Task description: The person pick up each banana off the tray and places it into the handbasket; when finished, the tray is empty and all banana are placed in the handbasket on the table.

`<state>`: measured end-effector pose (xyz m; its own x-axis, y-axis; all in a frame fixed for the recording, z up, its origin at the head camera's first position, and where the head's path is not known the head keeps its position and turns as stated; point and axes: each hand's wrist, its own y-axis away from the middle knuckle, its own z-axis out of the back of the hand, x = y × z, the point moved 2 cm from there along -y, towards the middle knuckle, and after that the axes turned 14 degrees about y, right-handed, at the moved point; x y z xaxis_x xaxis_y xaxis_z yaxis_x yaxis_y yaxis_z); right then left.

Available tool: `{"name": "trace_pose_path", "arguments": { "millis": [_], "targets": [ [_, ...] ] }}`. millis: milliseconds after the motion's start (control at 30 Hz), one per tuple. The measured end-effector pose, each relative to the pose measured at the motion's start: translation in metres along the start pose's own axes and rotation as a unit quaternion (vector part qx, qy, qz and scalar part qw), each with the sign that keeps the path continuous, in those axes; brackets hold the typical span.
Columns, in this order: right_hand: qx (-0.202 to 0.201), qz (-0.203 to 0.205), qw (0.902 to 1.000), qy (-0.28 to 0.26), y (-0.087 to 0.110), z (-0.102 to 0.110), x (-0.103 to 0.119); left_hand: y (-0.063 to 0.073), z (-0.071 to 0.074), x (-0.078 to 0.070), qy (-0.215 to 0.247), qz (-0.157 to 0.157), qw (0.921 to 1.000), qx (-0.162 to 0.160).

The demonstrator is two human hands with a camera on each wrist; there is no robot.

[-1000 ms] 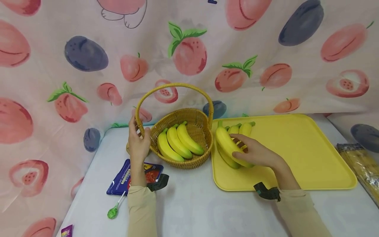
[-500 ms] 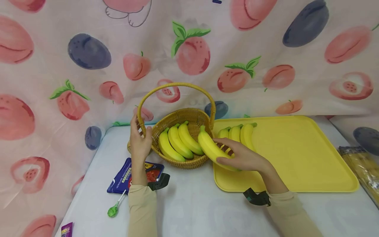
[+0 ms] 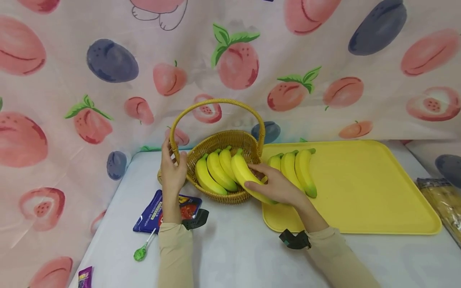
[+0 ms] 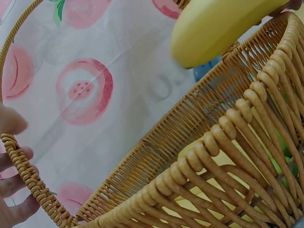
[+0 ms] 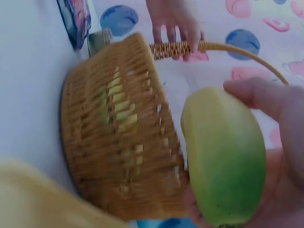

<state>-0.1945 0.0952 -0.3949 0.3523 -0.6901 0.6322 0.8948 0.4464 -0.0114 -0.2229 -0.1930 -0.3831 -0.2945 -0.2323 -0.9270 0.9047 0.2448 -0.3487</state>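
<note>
In the head view my right hand holds a yellow banana by its middle, over the right rim of the wicker basket. The right wrist view shows the banana's green end toward the camera, thumb on one side and fingers on the other. My left hand grips the left foot of the basket's arched handle; its fingers wrap the woven part. Several bananas lie side by side in the basket, one partly hidden by the held banana.
A yellow tray with several bananas stands to the right. Left of the basket lie a blue food pouch, a green lollipop and a purple packet. A clear bag is at the right edge.
My right hand has carried the banana left from the tray to over the basket's right side. The left hand keeps its grip on the handle.
</note>
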Motion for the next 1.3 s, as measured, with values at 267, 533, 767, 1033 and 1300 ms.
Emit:
{"name": "trace_pose_path", "arguments": {
  "millis": [267, 533, 767, 1033, 1300],
  "targets": [
    [-0.003, -0.028, 0.9992, -0.027, -0.019, -0.005, 0.02, 0.001, 0.002, -0.003, 0.021, 0.024, 0.9995, 0.0],
    [-0.003, -0.029, 0.999, -0.034, -0.042, -0.017, 0.034, 0.009, -0.001, -0.028, 0.053, 0.007, 0.9976, -0.044],
    [0.007, -0.042, 0.9986, -0.032, -0.062, -0.026, 0.048, 0.009, -0.001, -0.029, 0.052, 0.003, 0.9974, -0.049],
    [0.032, -0.042, 0.9986, -0.001, -0.092, -0.042, 0.061, 0.006, 0.001, -0.025, 0.053, 0.005, 0.9975, -0.046],
    [0.075, -0.047, 0.9961, 0.005, -0.106, -0.062, 0.068, -0.001, 0.004, 0.005, 0.022, -0.005, 0.9975, -0.067]
  ]
}}
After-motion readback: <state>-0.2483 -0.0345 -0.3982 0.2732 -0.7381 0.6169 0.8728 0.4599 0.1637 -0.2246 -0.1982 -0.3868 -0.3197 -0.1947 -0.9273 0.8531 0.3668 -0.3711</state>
